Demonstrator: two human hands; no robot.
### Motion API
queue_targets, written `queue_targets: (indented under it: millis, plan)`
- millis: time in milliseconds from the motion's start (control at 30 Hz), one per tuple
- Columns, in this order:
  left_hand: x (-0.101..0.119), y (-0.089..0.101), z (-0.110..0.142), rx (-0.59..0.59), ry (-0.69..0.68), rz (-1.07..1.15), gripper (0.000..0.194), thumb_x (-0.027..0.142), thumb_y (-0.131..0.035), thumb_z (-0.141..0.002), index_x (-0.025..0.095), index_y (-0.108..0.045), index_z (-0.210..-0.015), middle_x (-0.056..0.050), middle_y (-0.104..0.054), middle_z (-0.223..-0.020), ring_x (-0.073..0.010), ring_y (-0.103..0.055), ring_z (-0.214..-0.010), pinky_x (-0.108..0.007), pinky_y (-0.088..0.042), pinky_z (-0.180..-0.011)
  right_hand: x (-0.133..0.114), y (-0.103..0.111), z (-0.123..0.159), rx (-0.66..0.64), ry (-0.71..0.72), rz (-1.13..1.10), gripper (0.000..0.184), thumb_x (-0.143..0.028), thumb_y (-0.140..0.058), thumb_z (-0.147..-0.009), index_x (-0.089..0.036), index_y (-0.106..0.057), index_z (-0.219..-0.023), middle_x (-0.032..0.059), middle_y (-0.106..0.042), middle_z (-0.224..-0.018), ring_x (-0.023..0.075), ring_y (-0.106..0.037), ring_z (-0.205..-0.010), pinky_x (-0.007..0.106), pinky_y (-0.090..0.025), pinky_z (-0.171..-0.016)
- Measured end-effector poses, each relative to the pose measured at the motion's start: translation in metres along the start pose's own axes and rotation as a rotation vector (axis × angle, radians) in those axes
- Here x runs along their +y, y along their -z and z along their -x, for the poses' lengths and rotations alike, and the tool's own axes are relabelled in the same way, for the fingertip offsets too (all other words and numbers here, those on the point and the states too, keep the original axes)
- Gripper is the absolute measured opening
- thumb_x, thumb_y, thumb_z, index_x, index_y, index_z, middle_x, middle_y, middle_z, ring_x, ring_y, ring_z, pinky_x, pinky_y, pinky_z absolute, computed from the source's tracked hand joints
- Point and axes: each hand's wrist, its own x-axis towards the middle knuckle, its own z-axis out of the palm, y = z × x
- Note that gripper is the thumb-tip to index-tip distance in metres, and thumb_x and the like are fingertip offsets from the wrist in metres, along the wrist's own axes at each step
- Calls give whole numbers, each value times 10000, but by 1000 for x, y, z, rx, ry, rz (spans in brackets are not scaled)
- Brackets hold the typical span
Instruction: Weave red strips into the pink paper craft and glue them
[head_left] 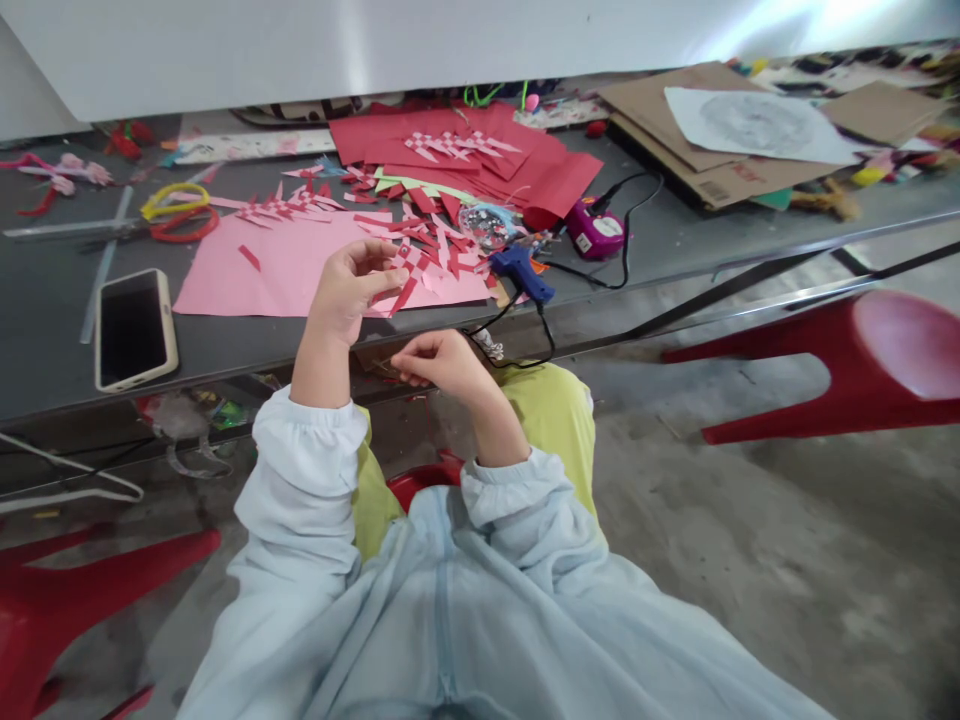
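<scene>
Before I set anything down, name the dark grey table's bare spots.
The dark grey table shows bare left of the cream-cased black phone, and right of it, in front of the pink paper sheet. A bare strip fronts the brown cardboard stack. Crowded: right of the left hand, with red and pink paper scraps and the blue glue gun.

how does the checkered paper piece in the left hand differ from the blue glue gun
The checkered paper piece is red and pink; the glue gun is blue, with a black cord. The checkered paper piece is held in the fingers of the left hand; the glue gun lies unheld. The checkered paper piece looks thin and flat; the glue gun is bulkier and pistol-shaped. Both are near the front edge of the table.
</scene>
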Motion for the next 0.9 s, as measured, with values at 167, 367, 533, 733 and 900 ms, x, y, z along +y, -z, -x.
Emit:
queue_targets:
  millis: [167, 367, 533, 733, 900]
  plan:
    - [2, 1, 2, 53, 72, 83, 275, 68, -745, -587, 174, -591, -789, 73, -601, -708, -50, -618, -641, -186, -522, -654, 15, 4, 9, -121, -104, 106, 300, -314, -872, -565, -130, -642, -509, 15, -591, -444, 90, -513, -379, 208, -380, -404]
    - [3, 2, 4, -59, 174, 50, 316, 108, -775, -539, 175, -618, -805, 73, -613, -662, -56, -594, -583, -178, -475, -574, -3, 5, 4, 237, 76, -95, 533, -651, -699, -723, -177, -658, -964, 9, -707, -799, 55, -580, -568, 174, -438, -483]
    - [1, -2, 6, -199, 211, -25, 345, 145, -839, -534, 165, -647, -819, 55, -634, -685, -64, -607, -609, -172, -484, -588, -16, 5, 4, 419, 219, -362, 538, -648, -805, -596, -184, -633, -805, -14, -666, -698, 58, -561, -534, 185, -453, -466]
    - [3, -6, 12, -239, 217, -157, 366, 522, -715, -814, 161, -663, -784, -9, -672, -781, -92, -647, -697, -209, -550, -669, -9, 8, 6, 553, 269, -350, 426, -567, -802, -662, -189, -622, -741, -38, -630, -628, 55, -544, -504, 192, -460, -464]
    - [1, -5, 12, -356, 128, -255, 316, 423, -837, -681, 139, -701, -706, 3, -646, -665, -77, -599, -620, -186, -503, -609, -8, 9, 8, 601, 302, -305, 405, -548, -782, -697, -188, -604, -746, -37, -631, -635, 56, -551, -503, 199, -478, -482]
